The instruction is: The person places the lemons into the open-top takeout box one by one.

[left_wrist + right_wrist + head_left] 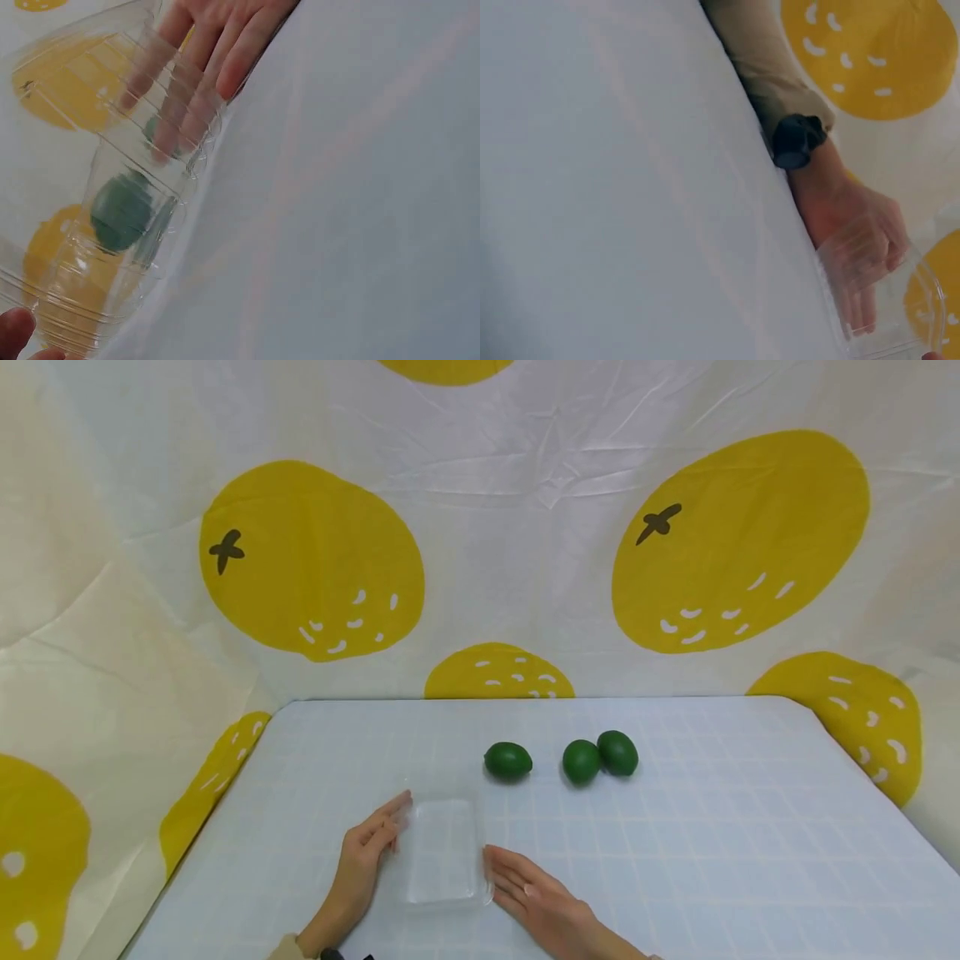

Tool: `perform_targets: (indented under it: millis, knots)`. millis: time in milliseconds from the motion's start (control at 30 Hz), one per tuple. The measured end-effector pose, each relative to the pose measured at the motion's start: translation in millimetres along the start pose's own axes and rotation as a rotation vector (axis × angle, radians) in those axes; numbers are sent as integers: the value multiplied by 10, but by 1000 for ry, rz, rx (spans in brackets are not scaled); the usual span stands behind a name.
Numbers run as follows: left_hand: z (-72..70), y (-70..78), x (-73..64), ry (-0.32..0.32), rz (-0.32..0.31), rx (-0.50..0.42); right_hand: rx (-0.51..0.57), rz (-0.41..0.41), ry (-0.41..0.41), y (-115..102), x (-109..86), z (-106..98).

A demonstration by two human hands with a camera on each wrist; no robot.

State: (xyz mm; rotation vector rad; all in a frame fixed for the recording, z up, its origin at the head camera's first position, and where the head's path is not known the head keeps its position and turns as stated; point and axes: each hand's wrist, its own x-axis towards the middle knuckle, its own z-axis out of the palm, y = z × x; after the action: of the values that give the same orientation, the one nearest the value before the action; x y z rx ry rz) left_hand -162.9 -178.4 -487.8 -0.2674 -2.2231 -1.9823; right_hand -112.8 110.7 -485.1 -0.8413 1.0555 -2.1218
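A clear plastic box with an open top rests on the table between my two hands. My left hand lies along its left side, fingers extended and touching the wall. Against the right side, near the front corner, my right hand stands with straight fingers. In the left wrist view, the right hand's fingers show through the ribbed plastic wall. The right wrist view has the left hand partly behind the transparent box. No fruit appears inside the box in the head view.
Three green limes lie beyond the box: a single lime, then a lime touching another lime farther right. A pale checked cloth covers the table. A lemon-print curtain hangs behind and at the sides.
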Motion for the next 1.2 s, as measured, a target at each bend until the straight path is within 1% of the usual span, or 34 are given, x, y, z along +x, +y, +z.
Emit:
perform_targets:
  millis: [67,133,200,300,400,467,600,667,733,833,900,967,1067,1133,1167,1200]
  knots:
    - [58,0,-21,-8,23,7,-5,-25,4,-10,-62,-17]
    - [121,12,-28,-5,36,18,-4,-40,42,-31,-103,-32]
    - [184,31,-32,4,45,21,-14,-51,105,-53,-123,-48]
    - [307,50,-21,24,36,5,-68,-66,221,-96,-141,-74]
    - [428,46,-16,27,15,-5,-168,-60,365,-120,-166,-75]
    - [503,39,-12,25,1,-5,-249,-48,491,-125,-171,-67]
    - [625,37,-12,26,3,-8,-422,-25,746,-108,-142,-51]
    - [678,41,-6,15,15,-17,-499,-34,839,-97,-121,-51]
    - [719,39,-3,-3,25,-23,-556,-43,904,-84,-109,-54]
    - [754,28,2,-18,25,-10,-593,-49,959,-76,-99,-54]
    - [763,22,6,-17,24,5,-594,-43,975,-78,-99,-53]
    - [765,25,8,-8,10,-1,-600,-52,980,-79,-96,-52]
    - [760,37,11,-6,0,-66,-623,-135,1000,-91,-103,-60]
    - [751,51,6,-16,3,-118,-643,-218,1021,-116,-111,-84]
    - [740,53,1,-29,26,-130,-655,-265,1032,-140,-115,-97]
    - [726,53,-5,-49,64,-132,-667,-307,1037,-169,-116,-118]
